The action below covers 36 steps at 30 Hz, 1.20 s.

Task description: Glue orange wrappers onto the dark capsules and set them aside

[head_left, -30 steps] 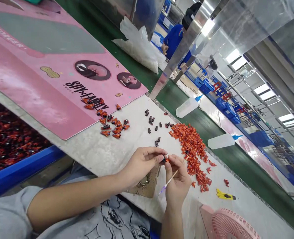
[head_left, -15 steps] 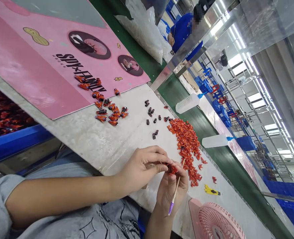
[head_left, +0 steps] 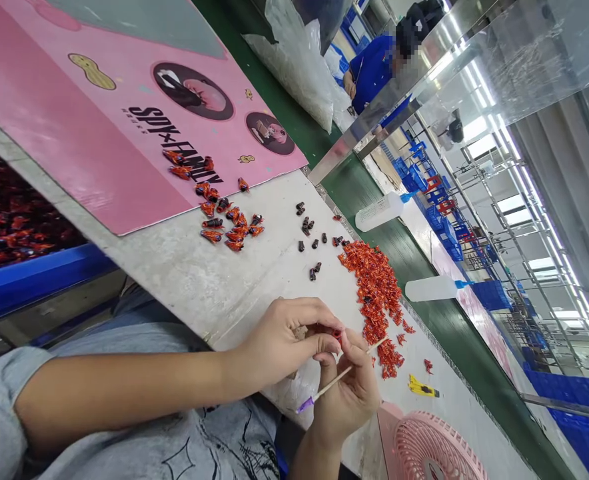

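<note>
My left hand (head_left: 294,337) is closed, its thumb and fingers pinching a small red and dark part (head_left: 337,334), mostly hidden by the fingertips. My right hand (head_left: 352,383) meets it there, fingertips at the same part. A thin wooden stick (head_left: 335,380) with a purple end lies across the right hand, held between its fingers. Beyond the hands spreads a pile of small red pieces (head_left: 374,287) on the pale table (head_left: 184,287). Several small black pieces (head_left: 306,227) lie before it, and several orange-and-black pieces (head_left: 237,230) lie farther left.
A pink printed board (head_left: 104,153) covers the table's left part, beside a blue bin (head_left: 34,273) of red pieces. Two white bottles (head_left: 382,211) stand near the green conveyor (head_left: 334,177). A yellow cutter (head_left: 422,387) and pink fan (head_left: 437,447) lie right. A person in blue (head_left: 372,70) works opposite.
The stick has swung from steep to a flatter slant, its purple end moving left, as my right hand turned. The part now shows less between the fingertips. The whole view has shifted slightly.
</note>
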### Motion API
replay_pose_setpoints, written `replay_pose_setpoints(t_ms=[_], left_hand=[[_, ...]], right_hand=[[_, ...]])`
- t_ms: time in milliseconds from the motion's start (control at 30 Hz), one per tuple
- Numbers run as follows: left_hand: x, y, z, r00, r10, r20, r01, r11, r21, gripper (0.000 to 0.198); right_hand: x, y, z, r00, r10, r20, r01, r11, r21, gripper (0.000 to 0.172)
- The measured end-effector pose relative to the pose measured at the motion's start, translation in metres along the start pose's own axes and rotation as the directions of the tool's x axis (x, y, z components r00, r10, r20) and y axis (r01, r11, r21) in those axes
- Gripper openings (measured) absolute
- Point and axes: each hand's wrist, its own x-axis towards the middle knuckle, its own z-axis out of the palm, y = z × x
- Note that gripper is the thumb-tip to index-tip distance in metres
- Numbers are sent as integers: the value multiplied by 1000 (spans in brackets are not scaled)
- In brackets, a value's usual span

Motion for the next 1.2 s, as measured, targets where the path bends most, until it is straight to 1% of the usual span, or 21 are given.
replay_pose_setpoints(t_ms=[33,67,100,167,200,233,267,300,367,433,500,567,633,700,767,800,933,1000,1067,1133,1200], left_hand=[[3,1,-4,996,64,55,-67,997,43,15],[5,3,-8,982,144,122,-154,985,75,15],[8,4,-13,954,232,189,-253,963,96,16],[13,4,-21,868,403,292,-449,887,110,15],[14,3,-24,823,468,323,-524,844,114,14],[14,2,-26,787,519,334,-581,806,114,13],[14,1,-27,765,559,321,-617,779,113,11],[13,1,-28,754,586,298,-637,763,111,9],[10,3,-28,760,601,248,-641,757,128,10],[7,9,-29,784,580,222,-616,771,162,12],[8,16,-33,814,534,226,-575,794,197,11],[10,23,-39,839,483,252,-535,816,217,6],[14,26,-45,855,426,295,-498,834,238,1],[15,25,-50,886,356,299,-435,861,265,18],[14,23,-52,922,263,284,-344,892,292,35],[13,22,-53,932,213,294,-302,904,303,38],[11,24,-50,928,21,372,-144,941,308,32],[11,27,-47,923,-93,373,-18,959,283,28],[12,30,-45,909,-196,367,110,964,243,24],[12,32,-43,902,-242,358,177,962,206,20],[11,32,-42,909,-230,347,178,969,173,19]], right_hand=[[1,-3,1,1000,-16,1,16,1000,-17,17],[2,-6,2,999,-33,10,33,999,-36,17],[3,-9,2,998,-53,23,54,997,-55,18],[7,-16,4,993,-98,65,104,990,-90,23],[9,-19,5,990,-113,86,122,987,-105,26],[11,-22,6,987,-123,102,134,984,-119,28],[13,-25,7,986,-130,109,144,981,-131,28],[15,-28,9,984,-136,112,151,978,-140,27],[20,-33,12,980,-158,119,175,974,-146,22],[24,-37,15,973,-189,132,207,968,-141,15],[27,-38,17,967,-207,147,226,965,-132,10],[28,-36,17,968,-196,159,216,969,-121,10],[28,-32,18,973,-172,155,189,977,-99,13],[28,-29,19,977,-162,141,175,980,-91,18],[27,-27,20,975,-178,134,193,975,-108,21],[27,-26,20,973,-188,137,205,971,-120,22],[26,-25,20,968,-197,154,218,967,-134,29],[24,-23,19,970,-183,161,204,971,-123,32],[21,-22,17,976,-151,157,168,981,-99,34],[19,-22,16,987,-81,142,91,994,-67,38],[18,-23,16,991,12,134,-8,1000,-26,39]])
